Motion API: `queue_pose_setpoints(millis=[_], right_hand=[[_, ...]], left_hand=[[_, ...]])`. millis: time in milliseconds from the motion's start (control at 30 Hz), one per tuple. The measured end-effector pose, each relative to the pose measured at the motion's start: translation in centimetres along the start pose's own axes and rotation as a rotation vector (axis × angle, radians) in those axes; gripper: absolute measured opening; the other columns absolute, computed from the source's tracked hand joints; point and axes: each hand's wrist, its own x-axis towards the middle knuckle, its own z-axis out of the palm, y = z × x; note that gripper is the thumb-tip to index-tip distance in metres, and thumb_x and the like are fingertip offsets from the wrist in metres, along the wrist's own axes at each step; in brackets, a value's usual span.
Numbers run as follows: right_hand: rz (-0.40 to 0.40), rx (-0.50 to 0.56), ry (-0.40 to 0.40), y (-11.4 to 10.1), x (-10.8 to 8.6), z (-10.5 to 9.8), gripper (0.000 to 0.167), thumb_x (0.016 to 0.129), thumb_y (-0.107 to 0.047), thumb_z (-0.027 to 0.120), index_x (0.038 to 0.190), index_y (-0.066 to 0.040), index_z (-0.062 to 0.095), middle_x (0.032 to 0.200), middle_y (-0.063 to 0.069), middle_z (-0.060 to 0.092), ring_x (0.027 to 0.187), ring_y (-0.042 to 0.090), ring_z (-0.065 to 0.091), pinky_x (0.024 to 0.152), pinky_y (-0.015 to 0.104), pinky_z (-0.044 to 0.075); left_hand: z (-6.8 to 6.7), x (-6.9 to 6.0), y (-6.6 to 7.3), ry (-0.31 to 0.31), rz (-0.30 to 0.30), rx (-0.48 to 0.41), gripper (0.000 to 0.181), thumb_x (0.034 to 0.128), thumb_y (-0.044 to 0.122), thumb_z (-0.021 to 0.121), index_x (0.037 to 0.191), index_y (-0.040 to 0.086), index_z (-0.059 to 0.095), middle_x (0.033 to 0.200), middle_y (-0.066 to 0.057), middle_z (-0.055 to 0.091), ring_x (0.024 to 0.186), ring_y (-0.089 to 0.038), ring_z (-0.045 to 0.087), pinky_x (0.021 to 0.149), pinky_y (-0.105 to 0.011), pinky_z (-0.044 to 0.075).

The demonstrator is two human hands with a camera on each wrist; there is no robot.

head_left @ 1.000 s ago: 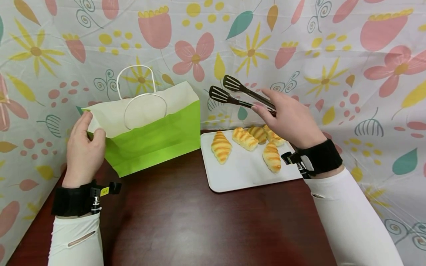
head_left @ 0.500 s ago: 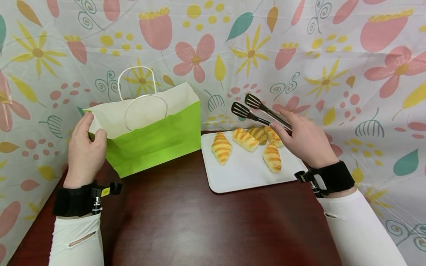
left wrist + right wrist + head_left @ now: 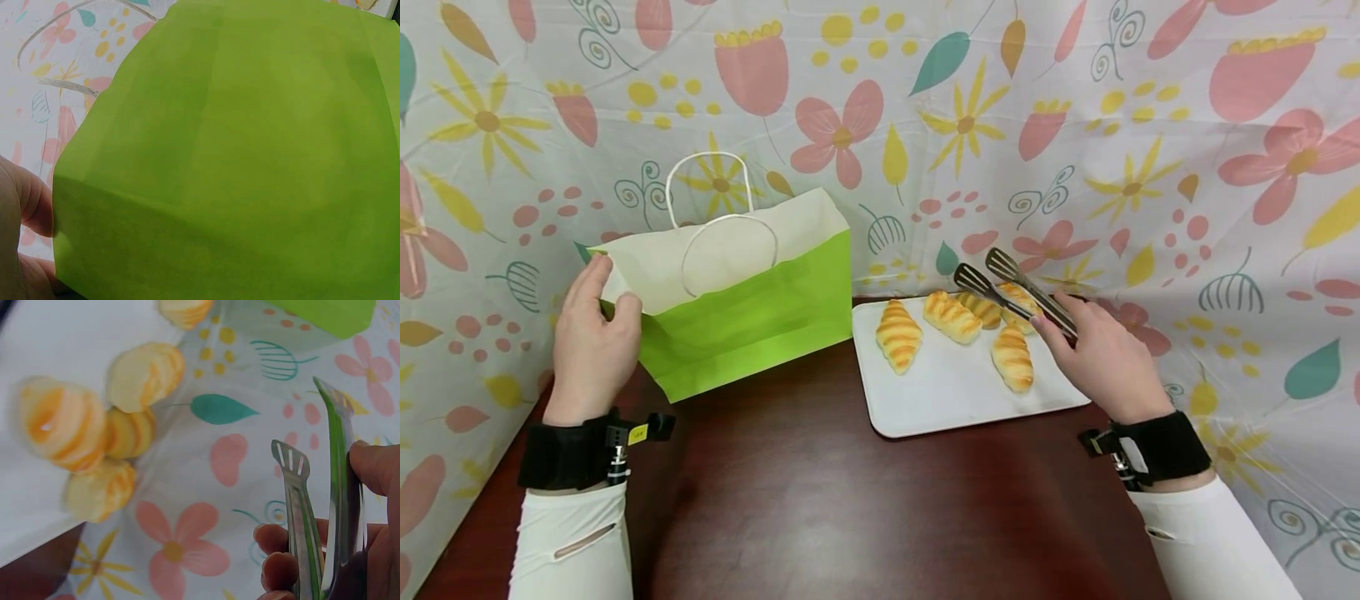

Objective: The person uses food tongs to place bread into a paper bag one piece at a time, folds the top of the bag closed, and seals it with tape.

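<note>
Since the last frame I have, the right hand (image 3: 1108, 358) has come lower and farther right, taking the tongs (image 3: 1037, 298) with it, while the left hand (image 3: 595, 342) and the paper bag (image 3: 752, 308) have hardly shifted. From the head camera I see the tongs' two slotted dark heads spread apart above the back right of the white tray (image 3: 940, 392), gripped between thumb and fingers. Five breads (image 3: 898, 336) lie on it, golden with browner ridges across pale crust: one alone at the left, three bunched along the back, one nearer the front right. The bag stands tilted on the dark red tabletop (image 3: 820, 500), bright green outside and white within, its mouth open, two white handles (image 3: 709, 153) looping up; my left fingers and thumb pinch its left edge. On the left wrist camera the green panel, lightly creased, fills most of my view, and I can only fairly say the fingertips meet its edge, since some are hidden. On the right wrist camera the tongs look shiny, with green tints along the arms, held clear of the breads, which are slightly blurred, against the flowered cloth (image 3: 880, 67).
</note>
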Motion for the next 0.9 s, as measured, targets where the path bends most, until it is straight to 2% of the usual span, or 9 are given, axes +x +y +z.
queue_pose_setpoints(millis=[300, 633, 900], right_hand=[[0.014, -0.011, -0.004, 2.8, -2.5, 2.3, 0.076, 0.108, -0.055, 0.05, 0.155, 0.005, 0.048, 0.145, 0.035, 0.054, 0.127, 0.054, 0.055, 0.091, 0.073, 0.047], [0.095, -0.049, -0.052, 4.6, -5.1, 3.7, 0.081, 0.107, -0.058, 0.051, 0.152, 0.009, 0.048, 0.143, 0.038, 0.053, 0.127, 0.057, 0.053, 0.09, 0.075, 0.045], [0.157, -0.075, -0.103, 5.6, -7.1, 4.3, 0.086, 0.107, -0.062, 0.046, 0.151, 0.012, 0.047, 0.138, 0.04, 0.054, 0.119, 0.057, 0.057, 0.082, 0.072, 0.048]], left_hand=[[0.0, 0.0, 0.0, -0.002, 0.0, -0.001, 0.067, 0.1031, 0.022, 0.034, 0.169, 0.01, 0.03, 0.177, -0.006, 0.018, 0.163, -0.029, 0.015, 0.131, -0.054, 0.014], [0.0, 0.1, -0.1, 0.011, 0.0, 0.002, 0.066, 0.1027, 0.021, 0.035, 0.168, 0.009, 0.032, 0.176, -0.007, 0.02, 0.163, -0.029, 0.016, 0.131, -0.054, 0.013], [0.0, 0.0, -0.2, 0.008, 0.004, -0.004, 0.066, 0.1032, 0.022, 0.035, 0.168, 0.011, 0.032, 0.176, -0.005, 0.02, 0.163, -0.027, 0.016, 0.131, -0.053, 0.013]])
